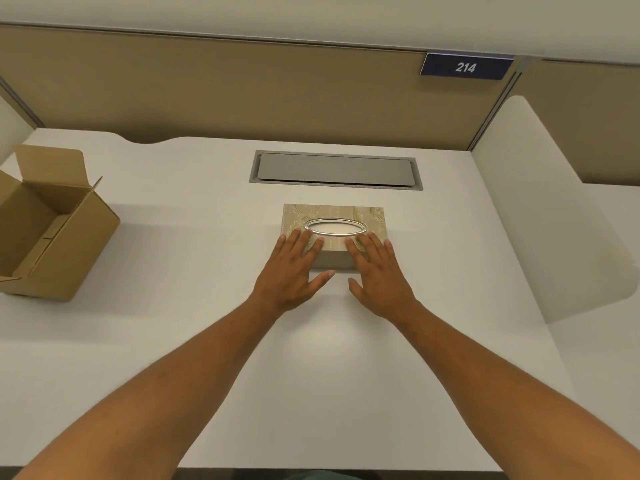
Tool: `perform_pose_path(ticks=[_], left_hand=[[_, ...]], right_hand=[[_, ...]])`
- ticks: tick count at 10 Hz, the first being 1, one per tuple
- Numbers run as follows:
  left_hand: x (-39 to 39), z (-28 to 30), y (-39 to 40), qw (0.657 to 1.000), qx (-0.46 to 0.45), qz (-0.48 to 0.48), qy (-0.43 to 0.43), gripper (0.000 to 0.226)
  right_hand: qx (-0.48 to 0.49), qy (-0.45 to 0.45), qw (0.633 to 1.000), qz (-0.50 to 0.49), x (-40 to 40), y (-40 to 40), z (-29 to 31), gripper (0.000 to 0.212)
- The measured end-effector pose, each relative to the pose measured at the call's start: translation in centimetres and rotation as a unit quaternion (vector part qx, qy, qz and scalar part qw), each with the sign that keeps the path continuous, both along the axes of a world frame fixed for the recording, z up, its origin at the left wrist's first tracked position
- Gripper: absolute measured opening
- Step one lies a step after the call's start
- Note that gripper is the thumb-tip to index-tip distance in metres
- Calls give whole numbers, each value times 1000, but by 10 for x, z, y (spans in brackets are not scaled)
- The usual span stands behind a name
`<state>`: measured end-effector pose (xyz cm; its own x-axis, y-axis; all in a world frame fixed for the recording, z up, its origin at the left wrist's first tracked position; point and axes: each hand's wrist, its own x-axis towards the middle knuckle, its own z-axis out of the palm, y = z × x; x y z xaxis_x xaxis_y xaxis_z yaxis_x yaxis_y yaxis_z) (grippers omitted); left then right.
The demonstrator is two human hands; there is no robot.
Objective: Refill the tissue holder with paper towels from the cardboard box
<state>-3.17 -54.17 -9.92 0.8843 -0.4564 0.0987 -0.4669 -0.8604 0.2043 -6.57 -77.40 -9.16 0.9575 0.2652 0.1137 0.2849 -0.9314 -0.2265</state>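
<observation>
A beige patterned tissue holder [333, 213] with a silver oval slot lies flat in the middle of the white desk [194, 341]. My left hand [294, 268] rests flat on its near left edge, fingers spread, thumb against the front wall. My right hand [375, 268] lies flat on its near right edge in the same way. Neither hand grips anything. The open cardboard box [52, 230] stands at the far left of the desk, its flaps up; the part of its inside that I see shows only bare cardboard. No paper towels are visible.
A grey cable hatch [334, 169] is set into the desk just behind the holder. Tan partition panels [207, 88] close the back, with a blue "214" sign [465, 66] at upper right. A white side divider [540, 202] bounds the right.
</observation>
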Motion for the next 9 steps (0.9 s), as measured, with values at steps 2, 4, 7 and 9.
perform_pose_path(ticks=[2,4,7,9], left_hand=[[-1,2,-5,1000,17,12,7,88],[-4,5,-6,1000,25,18,8,90],[2,27,15,997,52,-23,-52,84],[36,96,49,983,38,-17,-180,82]], right_hand=[[14,10,1000,22,5,-8,1,82],[8,13,1000,18,6,-7,1,81],[-34,-48,998,19,9,2,22,75],[-56,-148,987,15,47,24,90,72]])
